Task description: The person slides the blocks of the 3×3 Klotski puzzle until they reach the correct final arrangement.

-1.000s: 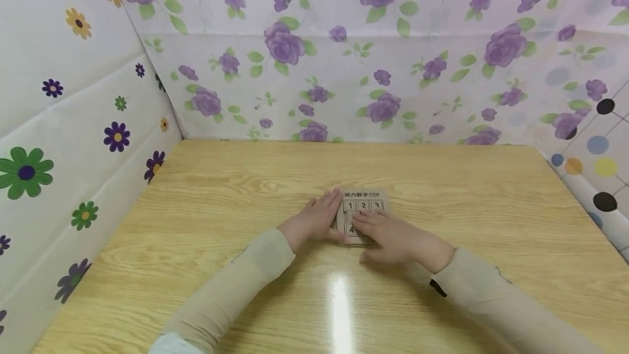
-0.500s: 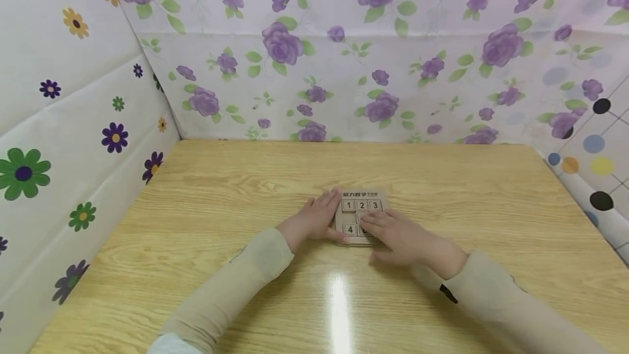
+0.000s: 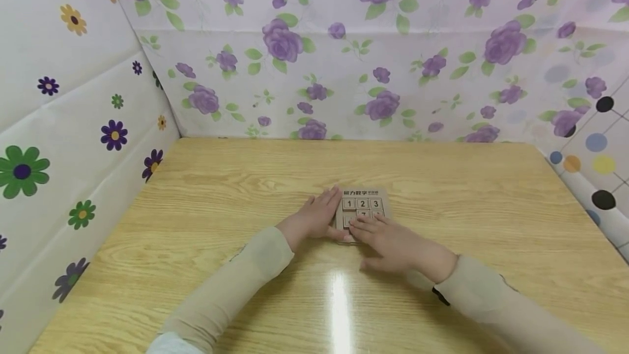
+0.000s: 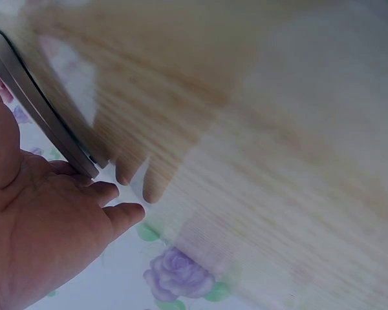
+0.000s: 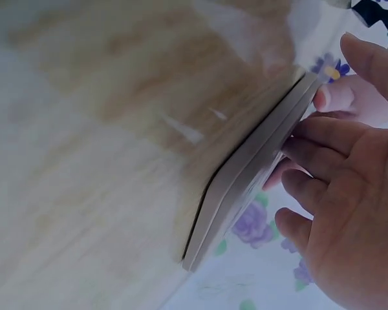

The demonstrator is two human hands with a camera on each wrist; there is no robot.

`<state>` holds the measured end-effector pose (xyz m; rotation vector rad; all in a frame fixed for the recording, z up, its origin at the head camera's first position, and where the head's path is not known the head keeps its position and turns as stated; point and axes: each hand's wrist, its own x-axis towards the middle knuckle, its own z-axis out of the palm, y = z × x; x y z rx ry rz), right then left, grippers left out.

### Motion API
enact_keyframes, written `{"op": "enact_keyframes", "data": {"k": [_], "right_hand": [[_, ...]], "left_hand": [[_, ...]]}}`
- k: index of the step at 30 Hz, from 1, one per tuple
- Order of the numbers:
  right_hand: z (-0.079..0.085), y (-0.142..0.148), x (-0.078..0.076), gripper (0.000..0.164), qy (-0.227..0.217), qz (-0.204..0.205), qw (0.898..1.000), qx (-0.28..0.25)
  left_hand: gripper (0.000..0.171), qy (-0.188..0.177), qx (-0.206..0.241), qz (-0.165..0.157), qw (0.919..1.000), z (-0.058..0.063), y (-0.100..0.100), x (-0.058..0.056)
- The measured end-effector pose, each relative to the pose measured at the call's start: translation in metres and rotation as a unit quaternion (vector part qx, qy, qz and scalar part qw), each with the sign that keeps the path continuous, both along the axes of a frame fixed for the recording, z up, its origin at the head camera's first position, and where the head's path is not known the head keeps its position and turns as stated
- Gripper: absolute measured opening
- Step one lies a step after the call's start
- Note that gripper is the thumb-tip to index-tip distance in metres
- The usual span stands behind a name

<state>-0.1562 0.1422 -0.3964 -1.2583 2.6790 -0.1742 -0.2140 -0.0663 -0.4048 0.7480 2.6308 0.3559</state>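
Observation:
A sliding number puzzle (image 3: 383,196) lies flat on the wooden table, its top row reading 1, 2, 3. A 7 shows partly in the middle row; most lower tiles are hidden by fingers. My left hand (image 3: 316,217) holds the puzzle's left side, fingers along that edge and thumb at the near left corner. In the left wrist view the left hand (image 4: 45,226) lies beside the board's edge (image 4: 42,106). My right hand (image 3: 393,242) reaches over from the right, straight fingertips touching the lower tiles. The right wrist view shows the right hand (image 5: 349,187) above the board (image 5: 246,168).
Wood-grain table (image 3: 236,173) surrounds the puzzle, with a light reflection (image 3: 339,310) near the front. A purple-flowered cloth (image 3: 295,86) hangs behind, a daisy-patterned sheet (image 3: 78,141) on the left, and a dotted sheet (image 3: 594,152) on the right.
My right hand moved right over the tiles, then back left and nearer the front row. The 4 tile, visible before, is now mostly covered. The left hand stays put.

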Motion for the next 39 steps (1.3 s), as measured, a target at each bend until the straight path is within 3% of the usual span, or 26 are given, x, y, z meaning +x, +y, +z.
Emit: {"op": "enact_keyframes", "data": {"k": [10,24,31,39], "right_hand": [[-0.001,0.000,-0.012,0.071,-0.020,-0.016,1.000,-0.004],[0.003,0.030,0.004,0.067,0.001,-0.034,0.999,-0.011],[-0.002,0.024,0.003,0.067,0.017,-0.029,0.999,-0.007],[-0.003,0.006,0.001,0.070,0.005,-0.011,1.000,-0.007]], "left_hand": [[0.111,-0.001,0.001,0.003,1.0000,0.000,0.000,-0.001],[0.114,0.001,0.001,0.006,1.0000,0.003,0.002,0.001],[0.113,-0.002,0.003,0.005,1.0000,0.002,0.002,0.000],[0.113,-0.001,0.003,0.004,1.0000,0.001,0.001,0.000]]}}
